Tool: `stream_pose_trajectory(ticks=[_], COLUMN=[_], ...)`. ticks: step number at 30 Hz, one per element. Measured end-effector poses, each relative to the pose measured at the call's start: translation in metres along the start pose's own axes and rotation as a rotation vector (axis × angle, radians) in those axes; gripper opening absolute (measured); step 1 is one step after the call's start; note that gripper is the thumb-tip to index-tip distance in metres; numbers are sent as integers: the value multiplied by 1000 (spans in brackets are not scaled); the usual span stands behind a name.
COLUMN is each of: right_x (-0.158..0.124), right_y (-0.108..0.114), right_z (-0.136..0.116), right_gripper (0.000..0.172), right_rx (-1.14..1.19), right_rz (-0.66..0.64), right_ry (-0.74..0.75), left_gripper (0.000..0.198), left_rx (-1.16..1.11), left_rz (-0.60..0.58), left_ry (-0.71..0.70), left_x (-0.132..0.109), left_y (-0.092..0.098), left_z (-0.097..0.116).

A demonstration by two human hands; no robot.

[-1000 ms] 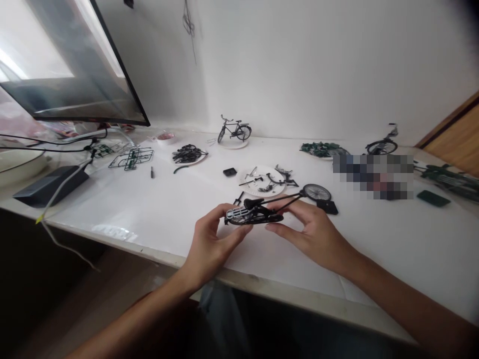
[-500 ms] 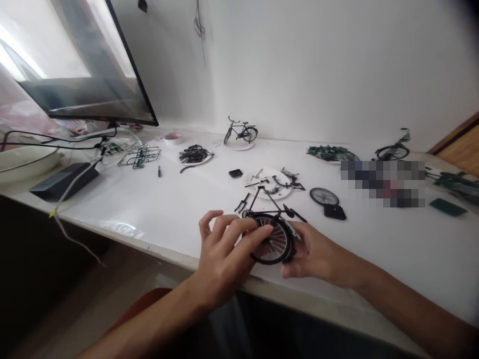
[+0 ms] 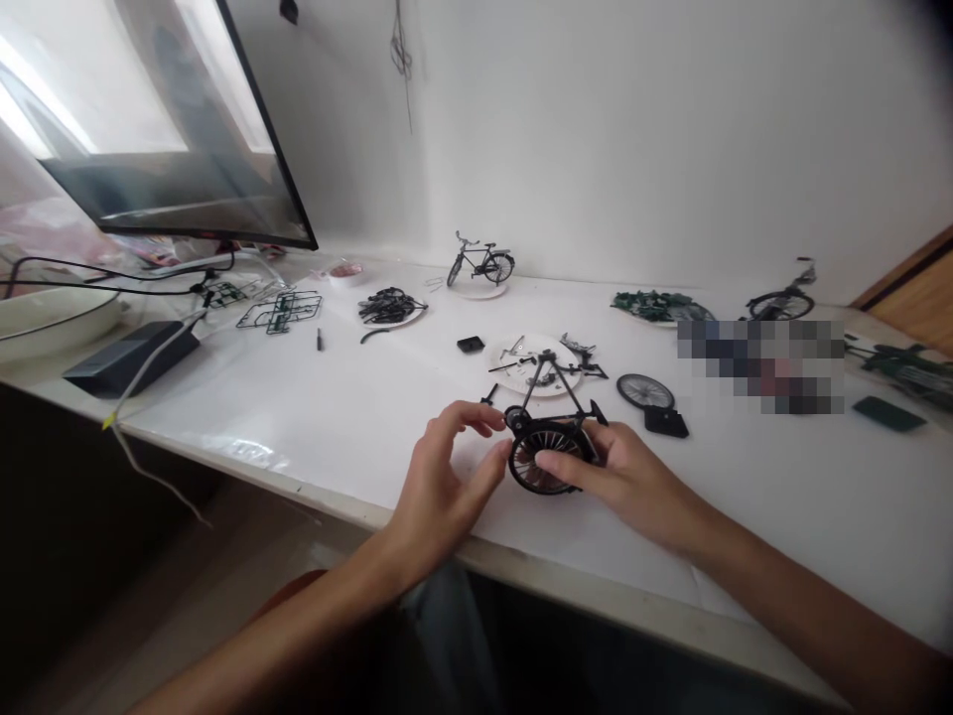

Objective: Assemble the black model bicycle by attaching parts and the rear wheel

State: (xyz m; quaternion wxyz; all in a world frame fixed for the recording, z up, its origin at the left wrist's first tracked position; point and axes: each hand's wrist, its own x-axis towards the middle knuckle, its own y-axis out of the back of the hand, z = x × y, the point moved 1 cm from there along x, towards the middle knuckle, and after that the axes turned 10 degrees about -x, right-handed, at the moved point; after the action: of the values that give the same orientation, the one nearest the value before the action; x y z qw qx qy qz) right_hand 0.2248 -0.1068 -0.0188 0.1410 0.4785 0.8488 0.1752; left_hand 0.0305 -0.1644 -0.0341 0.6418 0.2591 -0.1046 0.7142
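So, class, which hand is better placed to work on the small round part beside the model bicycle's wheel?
Left, probably. The left hand has its fingertips right beside the small round part and looks free, while the right hand grips the wheel, steadying the model bicycle over the table.

Open tabletop (image 3: 335, 397) across the middle left of the frame and again at lower right, clear to sweep through. Crowded just above the model bicycle (image 3: 530, 467): a plate (image 3: 497, 356) of small parts, a loose wheel (image 3: 644, 390), a black block (image 3: 666, 422). Hemmed at upper left by monitor (image 3: 186, 129) and cable (image 3: 149, 362).
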Motion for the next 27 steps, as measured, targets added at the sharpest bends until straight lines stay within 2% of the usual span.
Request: stream_pose_trajectory(ticks=[2,5,10,17,23,27], right_x=[-1,-4,-5,-5,-6,-5], right_y=[-2,-4,-5,-2,0,-1], right_z=[-4,-6,-5,-5,-9,-8], right_gripper=[25,25,30,29,28,30], right_rx=[-67,-119,-189,-238,-150,-21], right_rz=[-5,-25,-25,-58,-181,-226], right_ry=[13,22,29,25,11,-61], left_gripper=[14,14,13,9,7,14], left_rx=[-74,-117,-97,-81,-123,-153], left_rz=[12,10,-6,-17,-27,-72], left_ry=[71,100,138,177,223,251], left_x=[3,5,5,3,6,9], left_y=[-1,-1,1,1,4,5], left_z=[-5,-8,-9,-10,-15,-10])
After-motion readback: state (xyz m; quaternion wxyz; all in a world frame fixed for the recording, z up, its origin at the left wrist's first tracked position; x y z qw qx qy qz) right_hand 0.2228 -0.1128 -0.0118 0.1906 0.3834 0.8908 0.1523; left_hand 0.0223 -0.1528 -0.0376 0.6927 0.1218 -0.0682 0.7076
